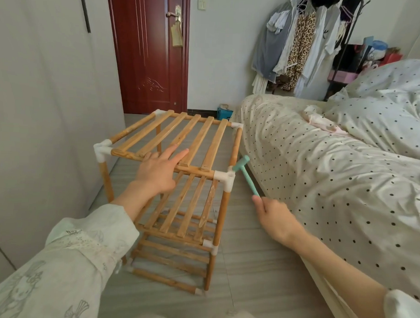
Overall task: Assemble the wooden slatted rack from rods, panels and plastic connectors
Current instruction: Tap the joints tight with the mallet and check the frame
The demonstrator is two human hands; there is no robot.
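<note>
Rack (179,181) stood upright on the tiled floor (260,267), its right side close beside the bed (322,174); three slatted tiers visible, white connectors at the corners.

Top panel (179,136) sat level. Left hand (157,170) lay flat on its near edge, fingers spread and straight, pressing down over the slat ends.

Near-right corner connector (225,179) looked seated on its upright. Small green mallet (245,174) had its head touching or just beside that connector's outer face; could not tell which.

Right hand (273,219) pinched the mallet by the very end of its handle, fingers curled round it.

Risks, as judged:
- Grip so far back gives poor control; a blow could glance off the connector.
- A sideways tap could push the rack over or loosen the far joints, since only one hand steadies it.
- Left fingers lay near the strike point and could be caught.
- One lower-tier slat looked splintered; jolting may worsen it.
</note>
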